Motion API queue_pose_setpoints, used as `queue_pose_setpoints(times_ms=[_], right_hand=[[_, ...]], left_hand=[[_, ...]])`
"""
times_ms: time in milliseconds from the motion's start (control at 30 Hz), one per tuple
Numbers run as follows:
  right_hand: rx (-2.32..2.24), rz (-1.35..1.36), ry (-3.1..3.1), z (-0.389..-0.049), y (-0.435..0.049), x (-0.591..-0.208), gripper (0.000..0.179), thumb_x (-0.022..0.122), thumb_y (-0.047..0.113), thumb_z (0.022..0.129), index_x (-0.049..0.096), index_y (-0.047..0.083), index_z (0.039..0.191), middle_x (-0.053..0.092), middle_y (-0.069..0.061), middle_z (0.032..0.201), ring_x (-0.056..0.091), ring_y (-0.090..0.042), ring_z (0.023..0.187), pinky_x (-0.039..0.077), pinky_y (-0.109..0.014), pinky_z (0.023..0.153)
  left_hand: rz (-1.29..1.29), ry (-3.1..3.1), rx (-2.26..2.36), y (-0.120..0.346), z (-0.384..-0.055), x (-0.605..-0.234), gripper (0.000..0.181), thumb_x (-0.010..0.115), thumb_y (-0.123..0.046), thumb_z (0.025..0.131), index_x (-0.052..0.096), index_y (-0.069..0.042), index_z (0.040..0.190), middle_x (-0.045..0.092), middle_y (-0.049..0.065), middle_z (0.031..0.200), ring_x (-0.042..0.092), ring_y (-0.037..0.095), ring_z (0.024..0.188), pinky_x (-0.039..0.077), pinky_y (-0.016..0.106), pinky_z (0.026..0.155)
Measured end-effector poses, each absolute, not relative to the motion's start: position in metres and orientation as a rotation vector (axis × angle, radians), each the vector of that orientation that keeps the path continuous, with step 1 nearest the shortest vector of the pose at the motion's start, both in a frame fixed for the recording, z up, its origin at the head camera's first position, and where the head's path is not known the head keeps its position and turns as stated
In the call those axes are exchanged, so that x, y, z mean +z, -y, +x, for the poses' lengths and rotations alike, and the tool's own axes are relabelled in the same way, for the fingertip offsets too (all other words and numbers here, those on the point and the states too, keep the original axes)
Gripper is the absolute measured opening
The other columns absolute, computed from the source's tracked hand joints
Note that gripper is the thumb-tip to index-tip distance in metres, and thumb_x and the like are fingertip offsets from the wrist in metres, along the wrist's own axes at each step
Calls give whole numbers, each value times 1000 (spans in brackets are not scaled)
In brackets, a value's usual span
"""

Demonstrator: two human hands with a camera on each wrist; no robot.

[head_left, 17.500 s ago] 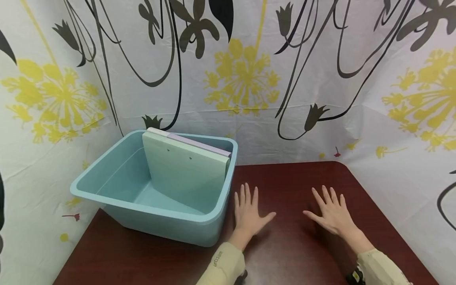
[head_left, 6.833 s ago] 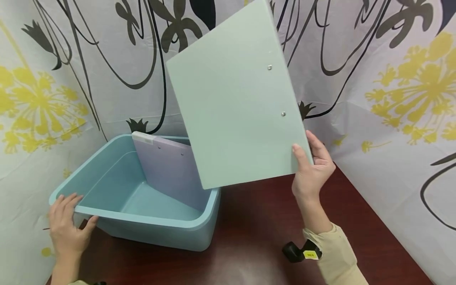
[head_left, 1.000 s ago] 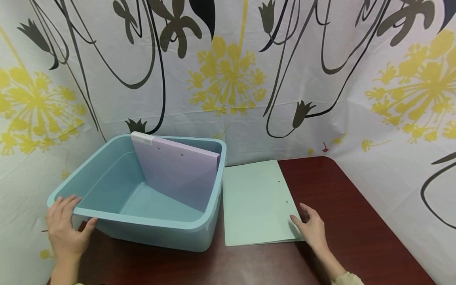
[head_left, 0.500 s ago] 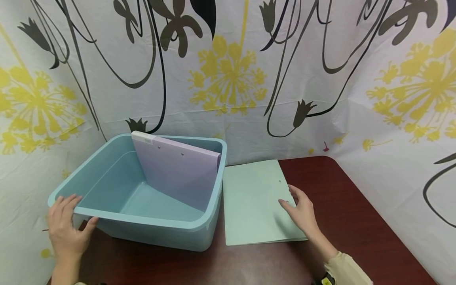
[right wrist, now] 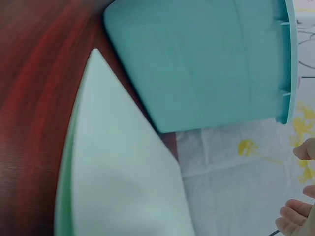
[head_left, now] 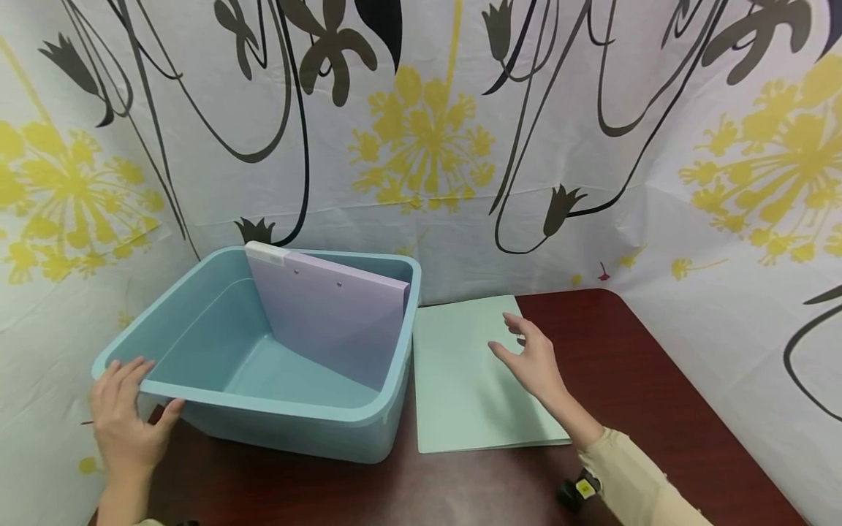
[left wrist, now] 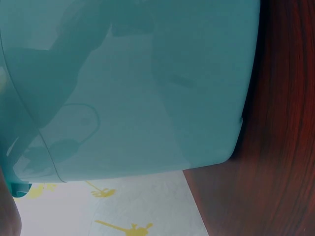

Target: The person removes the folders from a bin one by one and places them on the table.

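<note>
My left hand (head_left: pixel 125 424) holds the front left corner of a light blue plastic tub (head_left: pixel 263 403), fingers over the rim and thumb outside. The left wrist view shows the tub's outer wall (left wrist: pixel 123 108) close up. Inside the tub a lilac file folder (head_left: pixel 335 321) with two rivets and a white label leans at the back right. A pale green file folder (head_left: pixel 460 387) lies on the table just right of the tub. Above its right part hovers my right hand (head_left: pixel 533 358), fingers loosely bent and nothing in them; in the right wrist view its fingertips show at the edge.
The dark red-brown table (head_left: pixel 631 380) stretches right and forward of the green folder. A white cloth (head_left: pixel 454 248) with yellow and dark plant prints hangs close behind and at both sides. A black wrist device (head_left: pixel 580 488) sits at my right sleeve.
The green folder was first in the tub, then held up in my right hand; now it lies on the table. In the last second my right hand moved up and left over it.
</note>
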State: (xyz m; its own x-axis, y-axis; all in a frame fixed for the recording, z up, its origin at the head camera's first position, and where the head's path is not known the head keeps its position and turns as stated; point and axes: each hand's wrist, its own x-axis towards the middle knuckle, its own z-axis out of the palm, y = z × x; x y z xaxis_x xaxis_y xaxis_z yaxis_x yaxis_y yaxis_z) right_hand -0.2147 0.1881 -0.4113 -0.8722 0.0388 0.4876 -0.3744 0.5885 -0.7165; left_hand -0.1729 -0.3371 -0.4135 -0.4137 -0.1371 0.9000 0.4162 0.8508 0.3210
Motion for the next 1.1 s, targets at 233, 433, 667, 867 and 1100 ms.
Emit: queue_pose_setpoints(times_ms=[233, 433, 667, 867, 1100], right_hand=[[1201, 353, 2369, -228, -176, -388, 48, 69, 10, 78, 52, -2, 122, 57, -18, 117, 54, -31, 105, 45, -48, 85], [1151, 425, 2366, -241, -165, -364, 47, 68, 12, 80, 52, -2, 122, 57, -18, 117, 54, -30, 104, 46, -45, 84], [1132, 505, 2346, -248, -149, -347, 47, 68, 13, 80, 53, -1, 122, 56, -17, 118, 53, -29, 106, 45, -44, 85], [1082, 590, 2371, -253, -132, -336, 47, 68, 14, 78, 55, 0, 120, 56, -16, 119, 50, -29, 111, 42, -45, 90], [1036, 660, 2425, -260, -109, -320, 47, 67, 19, 80, 55, 1, 121, 55, -15, 121, 45, -30, 118, 36, -46, 96]], left_hand=[[-206, 1915, -614, 337, -172, -413, 93, 50, -75, 69, 58, 10, 104, 54, 32, 107, 38, 43, 121, 20, 46, 107], [-206, 1920, -607, 337, -173, -413, 93, 50, -75, 70, 58, 10, 104, 54, 32, 107, 38, 43, 121, 20, 46, 107], [-208, 1915, -615, 337, -172, -412, 92, 50, -75, 70, 58, 11, 104, 54, 32, 107, 38, 43, 121, 20, 46, 107], [-191, 1935, -615, 338, -170, -411, 93, 50, -75, 69, 58, 10, 104, 54, 32, 109, 38, 43, 121, 19, 45, 108], [-198, 1939, -607, 338, -171, -413, 92, 51, -75, 69, 59, 10, 104, 54, 32, 109, 38, 43, 121, 20, 45, 107]])
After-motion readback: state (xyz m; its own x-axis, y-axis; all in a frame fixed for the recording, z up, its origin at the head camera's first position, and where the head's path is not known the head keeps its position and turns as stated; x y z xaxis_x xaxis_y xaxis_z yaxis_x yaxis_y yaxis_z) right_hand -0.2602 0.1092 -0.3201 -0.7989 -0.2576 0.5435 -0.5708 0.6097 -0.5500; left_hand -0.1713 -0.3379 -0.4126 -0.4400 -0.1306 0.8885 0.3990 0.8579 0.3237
